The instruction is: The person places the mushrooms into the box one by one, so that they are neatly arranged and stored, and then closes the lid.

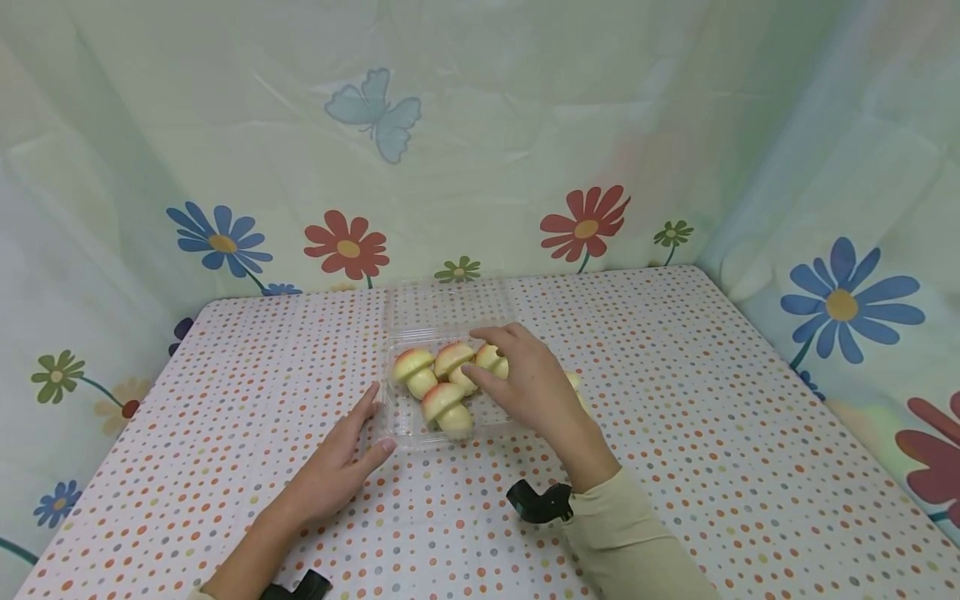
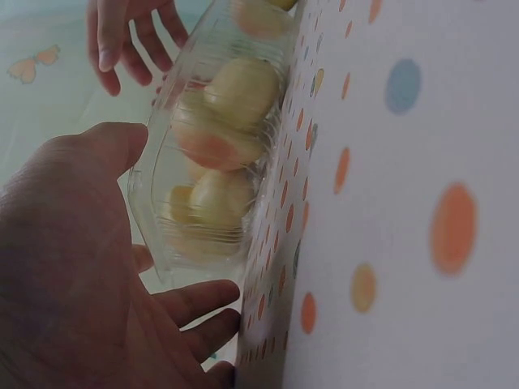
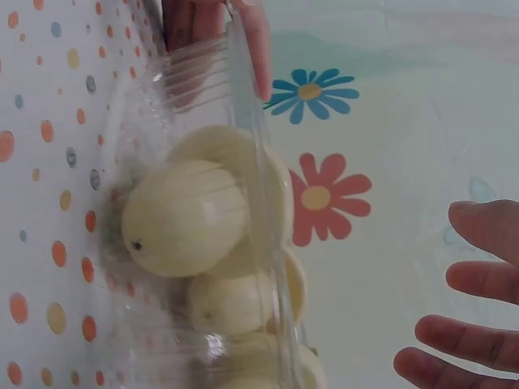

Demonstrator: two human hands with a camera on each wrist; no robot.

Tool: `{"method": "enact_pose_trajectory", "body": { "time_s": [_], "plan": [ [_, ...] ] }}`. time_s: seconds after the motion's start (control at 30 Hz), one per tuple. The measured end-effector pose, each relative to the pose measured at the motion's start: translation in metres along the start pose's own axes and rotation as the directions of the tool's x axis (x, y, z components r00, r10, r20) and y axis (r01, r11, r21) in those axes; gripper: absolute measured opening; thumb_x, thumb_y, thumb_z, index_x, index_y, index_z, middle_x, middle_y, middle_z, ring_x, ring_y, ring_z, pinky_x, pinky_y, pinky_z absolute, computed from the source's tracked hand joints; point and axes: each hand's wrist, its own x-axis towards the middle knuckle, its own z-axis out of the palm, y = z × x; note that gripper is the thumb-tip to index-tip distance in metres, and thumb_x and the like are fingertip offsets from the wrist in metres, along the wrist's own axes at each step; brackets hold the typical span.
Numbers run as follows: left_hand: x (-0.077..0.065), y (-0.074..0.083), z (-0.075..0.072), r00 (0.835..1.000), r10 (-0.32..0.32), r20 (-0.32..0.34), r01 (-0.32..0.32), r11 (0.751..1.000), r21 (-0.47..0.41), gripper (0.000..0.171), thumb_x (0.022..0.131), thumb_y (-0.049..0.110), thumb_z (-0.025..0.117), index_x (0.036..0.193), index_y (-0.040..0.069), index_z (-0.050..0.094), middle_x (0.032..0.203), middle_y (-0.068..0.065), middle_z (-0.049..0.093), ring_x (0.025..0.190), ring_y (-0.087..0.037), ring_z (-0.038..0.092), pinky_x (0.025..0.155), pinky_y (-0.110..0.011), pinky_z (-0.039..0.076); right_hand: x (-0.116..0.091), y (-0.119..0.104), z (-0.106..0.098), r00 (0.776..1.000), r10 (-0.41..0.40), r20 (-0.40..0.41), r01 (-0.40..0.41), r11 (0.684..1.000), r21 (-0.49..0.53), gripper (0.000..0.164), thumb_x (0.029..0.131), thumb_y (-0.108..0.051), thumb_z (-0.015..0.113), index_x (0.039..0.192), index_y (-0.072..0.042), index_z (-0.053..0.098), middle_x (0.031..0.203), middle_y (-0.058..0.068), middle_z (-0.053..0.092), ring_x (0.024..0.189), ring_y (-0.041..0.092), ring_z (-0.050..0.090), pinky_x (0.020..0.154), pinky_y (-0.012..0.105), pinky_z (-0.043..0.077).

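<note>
Left hand (image 1: pixel 335 471), fingers extended, beside clear rectangular plastic box (image 1: pixel 406 427) | right hand (image 1: pixel 534 385), fingers parted, above it | yellow-red mushroom-shaped pieces (image 1: pixel 444 403) inside | white dotted worktop (image 1: pixel 697 433) beneath

Pale beige sleeves (image 1: pixel 637 537), lightly creased; black, elbow-shaped wrist-worn devices (image 1: pixel 542 505).

The box (image 1: pixel 408 423) is clear, glossy plastic with ribbed walls. Within the box, the mushroom-shaped pieces (image 1: pixel 444 403) look smooth and softly sheened. Beneath it, the table cover (image 1: pixel 637 392) looks matt; behind it, the curtain (image 1: pixel 487 125) is creased, faintly glossy. Nearer me than the box, my right sleeve (image 1: pixel 633 533) is matt cloth.
</note>
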Motion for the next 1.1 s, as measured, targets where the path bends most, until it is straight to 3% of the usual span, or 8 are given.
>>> {"method": "enact_pose_trajectory", "body": {
  "time_s": [0.3,0.77,1.1],
  "plan": [
    [0.001,-0.002,0.001,1.000,0.004,0.001,-0.004,1.000,0.003,0.080,0.107,0.044,0.055,0.168,0.021,0.009,0.164,-0.018,0.038,0.155,-0.042,0.029,0.122,-0.068,0.022,0.003,0.011,-0.017,0.997,0.060,-0.043,-0.060,0.998,-0.008,0.050,0.096,-0.033,0.076,0.140,-0.013,0.064,0.128,0.012,0.066,0.112,0.034,0.065,0.088,0.050,0.056],
    [0.000,0.000,0.000,1.000,-0.004,-0.005,0.004,1.000,0.004,0.080,0.106,0.045,0.054,0.168,0.022,0.009,0.164,-0.020,0.038,0.154,-0.042,0.030,0.122,-0.069,0.023,0.001,0.025,-0.041,0.993,0.085,-0.087,-0.086,0.996,-0.013,0.044,0.099,-0.022,0.071,0.140,-0.008,0.063,0.133,0.019,0.064,0.115,0.040,0.065,0.093,0.056,0.055],
    [-0.001,0.001,0.000,1.000,-0.016,-0.001,0.016,1.000,0.007,0.081,0.106,0.045,0.055,0.168,0.022,0.009,0.164,-0.020,0.038,0.154,-0.042,0.030,0.122,-0.068,0.023,-0.002,0.037,-0.058,0.985,0.168,0.030,-0.167,0.985,-0.034,0.044,0.101,-0.025,0.065,0.142,-0.009,0.061,0.137,0.021,0.061,0.122,0.042,0.062,0.097,0.059,0.053]
  ]
}}
